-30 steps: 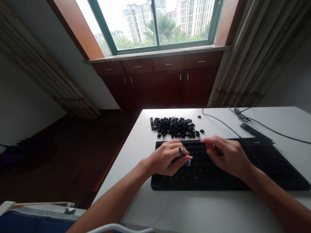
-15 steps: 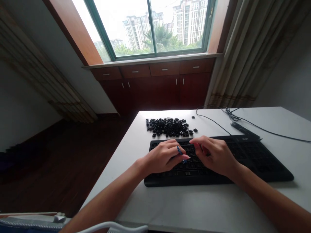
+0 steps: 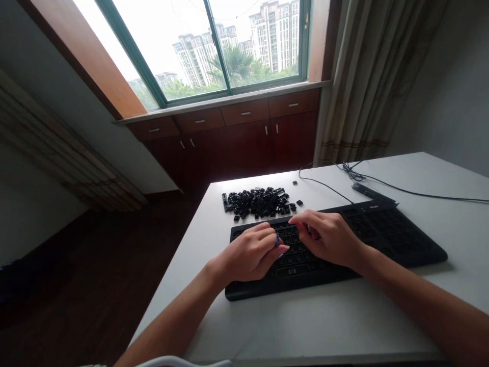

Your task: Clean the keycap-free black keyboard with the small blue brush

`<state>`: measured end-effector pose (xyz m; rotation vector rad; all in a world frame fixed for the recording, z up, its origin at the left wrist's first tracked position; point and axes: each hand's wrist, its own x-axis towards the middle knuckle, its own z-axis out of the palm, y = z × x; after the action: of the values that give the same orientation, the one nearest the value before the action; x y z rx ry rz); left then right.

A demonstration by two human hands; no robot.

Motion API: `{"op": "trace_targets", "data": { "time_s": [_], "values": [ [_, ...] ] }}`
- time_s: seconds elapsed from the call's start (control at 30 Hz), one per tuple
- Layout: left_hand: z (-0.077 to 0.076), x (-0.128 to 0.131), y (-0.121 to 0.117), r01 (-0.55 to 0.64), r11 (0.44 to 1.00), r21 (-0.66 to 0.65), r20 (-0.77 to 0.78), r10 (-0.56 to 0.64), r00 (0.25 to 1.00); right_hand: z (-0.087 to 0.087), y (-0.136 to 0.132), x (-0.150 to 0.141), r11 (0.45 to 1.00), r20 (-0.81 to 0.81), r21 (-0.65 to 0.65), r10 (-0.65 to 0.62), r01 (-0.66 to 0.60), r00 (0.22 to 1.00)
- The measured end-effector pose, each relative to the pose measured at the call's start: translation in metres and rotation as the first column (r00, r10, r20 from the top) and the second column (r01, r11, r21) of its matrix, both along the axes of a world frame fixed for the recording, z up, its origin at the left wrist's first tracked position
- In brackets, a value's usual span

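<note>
A black keyboard (image 3: 244,291) lies across the white table, and many of its key positions show bare sockets. My left hand (image 3: 252,252) rests over its left part, fingers curled and thumb drawn in. A thin blue item (image 3: 277,239) shows at those fingers; its kind is hidden by the hand. Over the middle of the keyboard is my right hand (image 3: 328,237), with index finger and thumb close together at the upper key rows and the other fingers curled in. Whatever lies between them is too small or hidden. Behind the keyboard is a heap of loose black keycaps (image 3: 260,201).
A few single keycaps (image 3: 299,203) lie right of the heap. The keyboard's cable (image 3: 328,183) runs back to a tangled bundle, near a long black piece (image 3: 372,196). The white table's (image 3: 336,321) left edge drops to a dark floor. Cabinets (image 3: 237,142) stand under the window.
The view has turned slightly, so the scene sits further left and tilted. Both hands stay over the same part of the keyboard; less of the blue item shows at my left hand.
</note>
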<state>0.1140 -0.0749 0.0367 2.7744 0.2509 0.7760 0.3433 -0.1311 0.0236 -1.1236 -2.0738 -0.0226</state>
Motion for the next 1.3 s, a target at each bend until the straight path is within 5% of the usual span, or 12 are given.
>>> {"op": "trace_targets", "data": {
  "time_s": [0.2,0.53,0.73,0.9,1.07,1.3],
  "values": [
    [-0.0009,-0.0044,0.0052,-0.02,0.996,-0.092,0.224,0.04,0.974,-0.0015,0.0002,0.0004,0.999,-0.029,-0.011,-0.032,0.032,0.999],
    [-0.0056,0.0009,0.0025,-0.001,1.0,0.004,-0.009,0.001,1.0,0.0007,-0.0002,-0.0025,0.999,-0.033,-0.004,-0.045,0.044,0.998],
    [-0.0022,0.0012,0.0025,-0.003,0.999,-0.036,0.115,0.007,0.993,-0.0018,0.0,-0.0032,0.999,-0.037,-0.012,-0.051,0.05,0.998],
    [-0.0067,0.002,0.0046,-0.018,0.988,-0.152,0.054,0.027,0.998,-0.0021,-0.0001,-0.0028,0.999,-0.027,-0.02,-0.034,0.033,0.999],
    [-0.007,0.0007,0.0054,-0.029,0.998,-0.055,0.002,0.029,1.0,-0.0016,0.0003,-0.0019,1.0,-0.018,-0.013,-0.023,0.023,1.0],
    [-0.0053,-0.0006,0.0055,0.014,0.996,-0.089,0.089,-0.006,0.996,-0.0017,-0.0004,-0.0038,1.0,-0.008,-0.015,-0.022,0.022,1.0]
  ]
}}
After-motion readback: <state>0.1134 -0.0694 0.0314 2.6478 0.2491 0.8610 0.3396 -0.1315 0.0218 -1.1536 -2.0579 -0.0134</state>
